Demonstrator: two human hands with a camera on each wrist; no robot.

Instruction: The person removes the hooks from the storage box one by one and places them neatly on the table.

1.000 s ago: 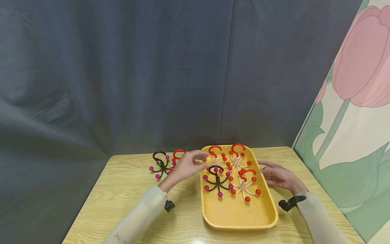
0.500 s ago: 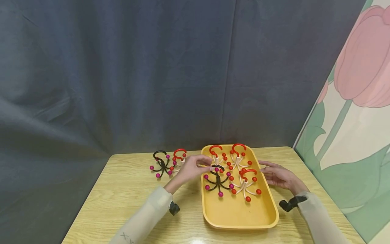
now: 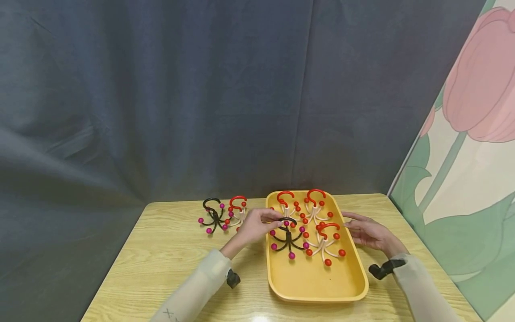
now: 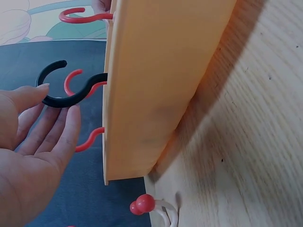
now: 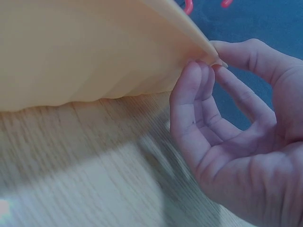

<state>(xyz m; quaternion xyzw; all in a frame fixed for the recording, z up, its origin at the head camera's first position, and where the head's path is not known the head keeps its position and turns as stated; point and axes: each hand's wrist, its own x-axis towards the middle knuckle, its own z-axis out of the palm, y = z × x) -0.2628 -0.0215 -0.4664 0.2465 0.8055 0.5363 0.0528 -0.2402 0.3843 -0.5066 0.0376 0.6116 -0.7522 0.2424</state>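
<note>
In the head view my left hand (image 3: 257, 225) is at the left rim of a yellow tray (image 3: 314, 284). Its thumb and fingertips pinch the curved top of a black claw-shaped hanger hook (image 3: 288, 237), whose arms end in magenta balls. Seen from the left wrist, the thumb (image 4: 31, 97) lies on the outer curve of the black hook (image 4: 71, 100), with the fingers at its underside. My right hand (image 3: 370, 232) holds the tray's right rim; the right wrist view has thumb and fingertips meeting at the rim (image 5: 210, 49). Several white hanger hooks with red tops, one of them nearest (image 3: 323, 243), lie in the tray.
On the wooden table (image 3: 161, 259), left of the tray, lie another black hanger hook (image 3: 215, 218) and a white one with a red top (image 3: 240, 214). A dark curtain (image 3: 225, 98) hangs behind. A tulip-painted wall (image 3: 466, 188) stands at the right.
My left hand has moved slightly right and down, and its thumb and fingers have closed onto the black hanger hook's top. The right hand stays at the tray's rim.
</note>
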